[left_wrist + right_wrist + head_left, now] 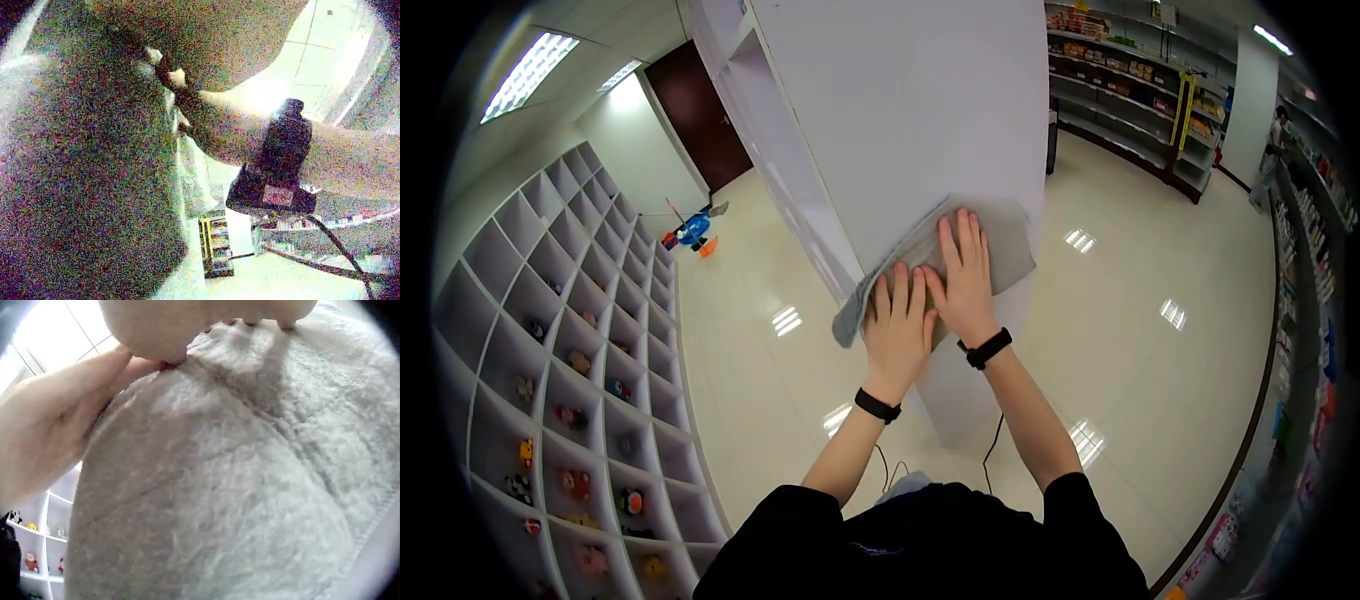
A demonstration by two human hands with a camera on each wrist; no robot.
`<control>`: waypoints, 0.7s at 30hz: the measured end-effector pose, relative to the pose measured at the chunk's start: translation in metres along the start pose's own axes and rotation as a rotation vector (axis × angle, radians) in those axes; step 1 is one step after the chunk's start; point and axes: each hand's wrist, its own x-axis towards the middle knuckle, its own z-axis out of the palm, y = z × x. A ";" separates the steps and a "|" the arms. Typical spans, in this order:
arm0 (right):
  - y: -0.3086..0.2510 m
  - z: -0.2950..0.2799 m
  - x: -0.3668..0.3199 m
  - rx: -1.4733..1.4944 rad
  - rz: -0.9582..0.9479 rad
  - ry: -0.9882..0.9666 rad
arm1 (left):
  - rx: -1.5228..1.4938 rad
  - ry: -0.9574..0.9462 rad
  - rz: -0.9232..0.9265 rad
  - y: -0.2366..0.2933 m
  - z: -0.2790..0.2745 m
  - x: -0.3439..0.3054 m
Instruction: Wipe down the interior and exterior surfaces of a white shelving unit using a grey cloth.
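A grey cloth [1012,245] lies spread against the white side panel [910,110] of a tall shelf unit, its left corner hanging past the panel's edge. My left hand [898,340] presses on the lower left part of it with fingers extended. Higher and to the right, my right hand [967,285] lies on the same cloth, fingers straight and pointing up, its thumb close to the left fingers. In the right wrist view the fluffy cloth [219,500] fills most of the picture, creased under the hand [200,315]. The left wrist view is dark and grainy; a black wristband [278,162] shows.
To the left stands a white cubby shelf [565,330] with small plush toys. Blue and orange cleaning things [693,230] lie on the floor by a brown door [695,115]. Stocked store shelves [1120,75] stand at the back right, and a person [1268,165] is near them.
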 end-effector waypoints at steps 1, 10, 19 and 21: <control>0.000 -0.004 0.002 0.068 0.027 0.047 | 0.010 -0.006 -0.004 -0.001 -0.002 0.004; 0.028 -0.035 0.016 0.092 0.123 0.171 | 0.061 0.064 0.113 0.005 -0.055 0.038; 0.030 -0.065 0.021 0.265 0.056 -0.069 | 0.068 0.133 0.126 -0.003 -0.055 0.036; 0.031 -0.067 0.018 0.293 0.099 -0.064 | 0.092 0.137 0.143 -0.003 -0.057 0.035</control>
